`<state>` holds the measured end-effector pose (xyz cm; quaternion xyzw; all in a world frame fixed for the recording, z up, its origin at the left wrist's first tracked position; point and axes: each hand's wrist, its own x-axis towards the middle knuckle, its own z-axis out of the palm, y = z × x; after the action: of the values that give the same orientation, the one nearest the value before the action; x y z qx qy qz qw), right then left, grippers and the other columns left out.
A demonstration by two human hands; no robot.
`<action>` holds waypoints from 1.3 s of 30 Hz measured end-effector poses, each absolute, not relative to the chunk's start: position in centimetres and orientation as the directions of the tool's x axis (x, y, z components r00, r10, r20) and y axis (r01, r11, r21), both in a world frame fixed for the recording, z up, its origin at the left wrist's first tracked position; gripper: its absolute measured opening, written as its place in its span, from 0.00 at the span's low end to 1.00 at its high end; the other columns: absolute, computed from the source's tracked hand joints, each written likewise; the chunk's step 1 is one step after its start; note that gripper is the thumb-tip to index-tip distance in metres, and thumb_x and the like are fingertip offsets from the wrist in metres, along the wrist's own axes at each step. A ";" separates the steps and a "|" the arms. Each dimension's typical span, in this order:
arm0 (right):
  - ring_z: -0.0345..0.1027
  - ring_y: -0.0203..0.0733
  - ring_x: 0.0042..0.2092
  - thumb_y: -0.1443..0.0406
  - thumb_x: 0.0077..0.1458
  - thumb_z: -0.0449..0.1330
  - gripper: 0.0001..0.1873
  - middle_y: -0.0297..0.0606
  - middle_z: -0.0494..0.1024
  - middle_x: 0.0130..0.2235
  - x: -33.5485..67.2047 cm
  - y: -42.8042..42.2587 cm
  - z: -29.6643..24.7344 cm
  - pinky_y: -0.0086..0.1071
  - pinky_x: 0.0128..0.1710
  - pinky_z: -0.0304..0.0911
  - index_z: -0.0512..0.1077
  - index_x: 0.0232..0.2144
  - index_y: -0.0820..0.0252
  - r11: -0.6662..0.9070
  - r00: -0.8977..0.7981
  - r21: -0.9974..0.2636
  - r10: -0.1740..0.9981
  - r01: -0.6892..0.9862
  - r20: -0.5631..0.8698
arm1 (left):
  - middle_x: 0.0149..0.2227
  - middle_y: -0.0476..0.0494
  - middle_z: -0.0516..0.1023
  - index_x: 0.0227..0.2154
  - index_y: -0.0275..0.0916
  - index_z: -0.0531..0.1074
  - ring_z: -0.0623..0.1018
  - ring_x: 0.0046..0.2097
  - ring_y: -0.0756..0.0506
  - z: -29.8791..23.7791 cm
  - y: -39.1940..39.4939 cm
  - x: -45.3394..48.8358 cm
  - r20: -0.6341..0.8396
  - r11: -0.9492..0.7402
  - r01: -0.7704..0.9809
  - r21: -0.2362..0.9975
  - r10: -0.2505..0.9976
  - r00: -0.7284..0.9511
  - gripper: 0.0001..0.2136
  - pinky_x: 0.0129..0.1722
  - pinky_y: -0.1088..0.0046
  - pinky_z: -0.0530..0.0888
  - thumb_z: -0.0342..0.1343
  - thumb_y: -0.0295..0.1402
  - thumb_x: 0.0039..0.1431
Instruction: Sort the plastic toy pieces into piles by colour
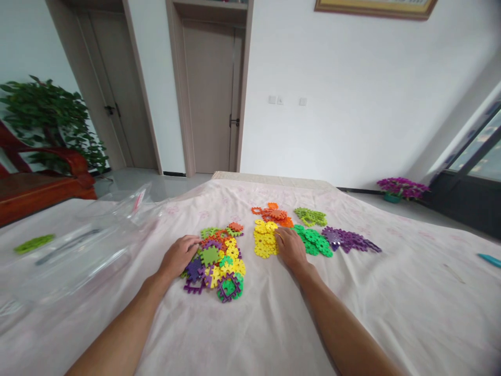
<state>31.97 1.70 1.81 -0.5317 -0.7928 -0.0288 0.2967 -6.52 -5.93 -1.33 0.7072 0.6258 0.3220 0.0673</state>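
Observation:
A mixed pile of plastic interlocking pieces (219,263) in several colours lies on the pale cloth in front of me. My left hand (178,256) rests at its left edge, fingers curled onto the pieces; what they hold is hidden. Sorted heaps lie to the right: yellow (264,239), orange (276,213), light green (311,215), dark green (315,241) and purple (348,239). My right hand (290,246) lies palm down between the yellow and dark green heaps, its fingertips at the yellow pieces.
A clear plastic bag (86,245) lies at the left, with a lone green piece (34,243) beyond it. A teal pen (489,259) lies at the far right. A red wooden chair (43,180), a plant and two doors stand behind.

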 end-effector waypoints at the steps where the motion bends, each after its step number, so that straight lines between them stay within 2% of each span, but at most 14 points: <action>1: 0.67 0.46 0.49 0.63 0.63 0.50 0.15 0.43 0.77 0.47 31.7 1.5 2.0 0.37 0.51 0.57 0.75 0.44 0.57 0.457 -0.271 -0.262 0.806 0.850 0.527 | 0.50 0.43 0.78 0.43 0.41 0.78 0.74 0.53 0.43 -1.2 -6.0 -6.5 0.370 -0.207 0.843 0.496 0.929 0.010 0.17 0.57 0.63 0.67 0.46 0.39 0.61; 4: 0.68 0.45 0.45 0.62 0.63 0.52 0.13 0.41 0.78 0.42 30.5 0.5 2.7 0.36 0.48 0.59 0.76 0.40 0.56 0.588 -0.376 -0.289 0.751 0.755 0.543 | 0.50 0.43 0.77 0.43 0.41 0.78 0.74 0.53 0.43 -1.0 -6.1 -6.4 0.363 -0.202 0.846 0.493 0.932 0.011 0.17 0.57 0.63 0.68 0.45 0.39 0.61; 9: 0.68 0.38 0.36 0.57 0.61 0.56 0.13 0.36 0.75 0.33 27.2 -2.2 3.2 0.29 0.37 0.60 0.76 0.31 0.56 0.737 -0.614 -0.460 0.671 0.495 0.416 | 0.50 0.43 0.77 0.43 0.42 0.78 0.74 0.53 0.43 -1.2 -6.0 -6.5 0.357 -0.198 0.849 0.490 0.934 0.011 0.17 0.57 0.64 0.67 0.46 0.39 0.61; 12: 0.67 0.36 0.34 0.51 0.54 0.63 0.15 0.33 0.74 0.33 25.3 -3.8 3.4 0.27 0.33 0.58 0.76 0.34 0.56 0.741 -0.717 -0.530 0.622 0.412 0.313 | 0.50 0.44 0.77 0.43 0.42 0.78 0.74 0.53 0.43 -1.3 -5.9 -6.6 0.363 -0.205 0.845 0.493 0.932 0.014 0.17 0.57 0.64 0.67 0.46 0.39 0.61; 15: 0.66 0.35 0.33 0.46 0.42 0.69 0.26 0.32 0.74 0.35 24.2 -4.8 3.6 0.26 0.31 0.55 0.74 0.40 0.55 0.750 -0.774 -0.524 0.585 0.404 0.241 | 0.50 0.43 0.77 0.43 0.42 0.78 0.74 0.53 0.43 -1.3 -5.9 -6.5 0.366 -0.208 0.841 0.500 0.931 0.013 0.17 0.58 0.64 0.67 0.45 0.39 0.62; 17: 0.66 0.36 0.35 0.47 0.39 0.71 0.29 0.31 0.74 0.36 23.8 -5.1 3.6 0.26 0.32 0.55 0.74 0.41 0.54 0.764 -0.794 -0.504 0.565 0.402 0.225 | 0.50 0.43 0.77 0.43 0.42 0.78 0.74 0.53 0.43 -1.2 -6.0 -6.5 0.366 -0.209 0.842 0.498 0.930 0.014 0.17 0.57 0.63 0.67 0.45 0.39 0.62; 19: 0.66 0.36 0.36 0.50 0.39 0.72 0.27 0.31 0.75 0.37 23.6 -5.3 3.5 0.26 0.33 0.55 0.74 0.40 0.53 0.765 -0.801 -0.508 0.558 0.396 0.216 | 0.50 0.42 0.77 0.43 0.41 0.78 0.74 0.53 0.42 -1.2 -6.0 -6.5 0.368 -0.213 0.842 0.495 0.930 0.019 0.17 0.57 0.63 0.67 0.46 0.40 0.62; 22: 0.66 0.35 0.35 0.53 0.39 0.72 0.23 0.30 0.75 0.36 23.6 -5.2 3.3 0.25 0.32 0.55 0.74 0.38 0.53 0.704 -0.774 -0.574 0.607 0.418 0.181 | 0.50 0.42 0.77 0.43 0.41 0.78 0.74 0.53 0.42 -1.3 -5.9 -6.6 0.371 -0.213 0.846 0.489 0.929 0.019 0.17 0.57 0.62 0.67 0.46 0.40 0.62; 25: 0.65 0.32 0.31 0.57 0.36 0.74 0.23 0.29 0.75 0.33 23.7 -4.9 2.8 0.24 0.29 0.55 0.74 0.37 0.55 0.569 -0.720 -0.697 0.686 0.437 0.108 | 0.50 0.43 0.77 0.43 0.42 0.78 0.74 0.53 0.43 -1.4 -5.8 -6.7 0.362 -0.205 0.853 0.479 0.932 0.021 0.17 0.57 0.63 0.67 0.46 0.40 0.62; 30: 0.65 0.31 0.27 0.62 0.42 0.70 0.17 0.29 0.75 0.27 23.7 -3.9 1.7 0.24 0.26 0.57 0.74 0.36 0.60 0.263 -0.699 -0.933 0.715 0.247 0.016 | 0.50 0.44 0.77 0.43 0.42 0.77 0.74 0.53 0.43 -1.6 -5.7 -6.8 0.357 -0.204 0.856 0.475 0.934 0.025 0.17 0.57 0.64 0.67 0.45 0.40 0.63; 32: 0.65 0.32 0.26 0.60 0.44 0.69 0.16 0.30 0.74 0.26 23.8 -3.3 1.4 0.25 0.26 0.58 0.75 0.35 0.60 0.202 -0.679 -0.965 0.733 0.168 0.036 | 0.50 0.44 0.77 0.43 0.41 0.77 0.74 0.53 0.43 -1.7 -5.7 -6.8 0.360 -0.200 0.854 0.481 0.933 0.016 0.17 0.57 0.64 0.67 0.45 0.40 0.62; 36: 0.63 0.31 0.24 0.56 0.46 0.67 0.17 0.31 0.74 0.25 24.8 -1.8 1.8 0.26 0.25 0.58 0.77 0.35 0.61 0.178 -0.597 -0.981 0.796 0.075 0.099 | 0.51 0.43 0.77 0.44 0.41 0.77 0.74 0.53 0.43 -1.9 -5.7 -6.9 0.354 -0.199 0.853 0.483 0.935 0.018 0.18 0.57 0.64 0.67 0.46 0.41 0.62; 39: 0.64 0.32 0.24 0.55 0.44 0.67 0.21 0.33 0.76 0.26 26.4 0.0 2.7 0.27 0.25 0.61 0.77 0.39 0.62 0.191 -0.419 -0.981 0.894 0.042 0.156 | 0.51 0.43 0.77 0.44 0.41 0.77 0.74 0.53 0.43 -2.0 -5.6 -7.0 0.352 -0.205 0.853 0.481 0.936 0.026 0.18 0.57 0.64 0.68 0.45 0.42 0.63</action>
<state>26.44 -0.01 2.66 -0.3562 -0.6573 0.5269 0.4043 -7.04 -5.61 -2.02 0.7132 0.6269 0.3063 0.0677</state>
